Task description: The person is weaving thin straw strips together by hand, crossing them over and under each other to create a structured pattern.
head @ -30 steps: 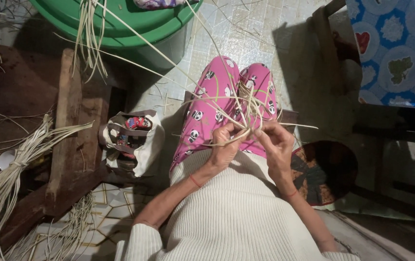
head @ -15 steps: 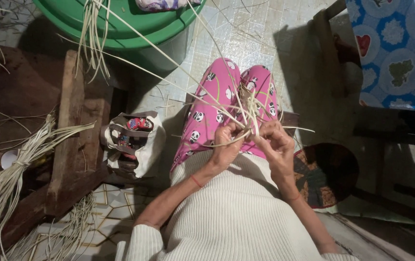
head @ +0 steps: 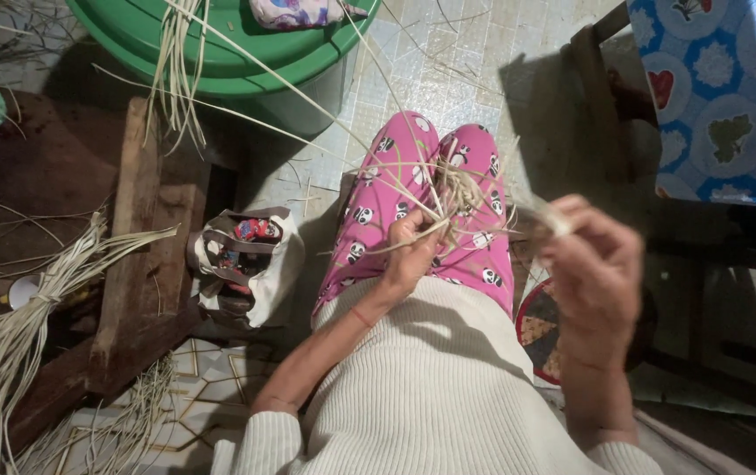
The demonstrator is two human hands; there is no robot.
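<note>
While the work sits over the lap, above the pink patterned trousers (head: 413, 189), only a small knot of woven straw strips (head: 453, 198) has been formed; long loose ends fan out from it towards the green tub (head: 246, 53) at the top edge of the view. The left hand (head: 409, 251) is closed around the knot from below, fingers pinching the crossing strips. The right hand (head: 594, 268) is raised off to the right, apart from the knot, thumb and fingers pinched on a single pale strip drawn taut from it. In my judgement the weaving is at an early stage: the start is made, and most remains. A tied bundle of unused strips (head: 17, 343) lies on the floor at the left edge, beside a cloth bag (head: 246, 264).
</note>
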